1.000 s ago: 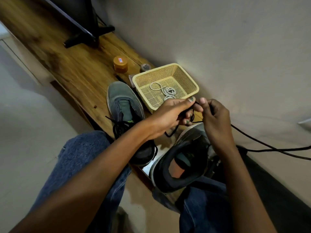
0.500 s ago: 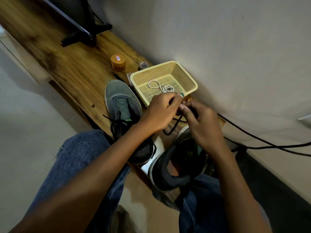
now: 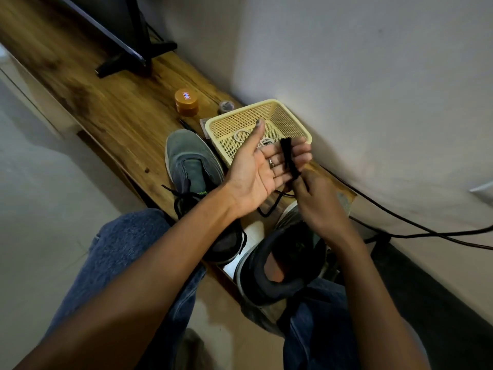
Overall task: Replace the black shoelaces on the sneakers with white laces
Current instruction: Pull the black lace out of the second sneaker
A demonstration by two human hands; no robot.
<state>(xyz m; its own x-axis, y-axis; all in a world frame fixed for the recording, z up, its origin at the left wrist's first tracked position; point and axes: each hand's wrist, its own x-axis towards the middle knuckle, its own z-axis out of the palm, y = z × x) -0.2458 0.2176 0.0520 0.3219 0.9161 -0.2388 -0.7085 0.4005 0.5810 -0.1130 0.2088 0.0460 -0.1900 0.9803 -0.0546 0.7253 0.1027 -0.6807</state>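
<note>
While left hand (image 3: 256,169) lies flat, black lace (image 3: 289,158) wraps it.

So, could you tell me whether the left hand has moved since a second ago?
Yes. The left hand has opened palm-up and now overlaps the basket's near rim.

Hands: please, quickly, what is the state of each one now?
Left hand: open, palm up, black lace wound around its fingers.
Right hand: pinching the black lace.
</note>
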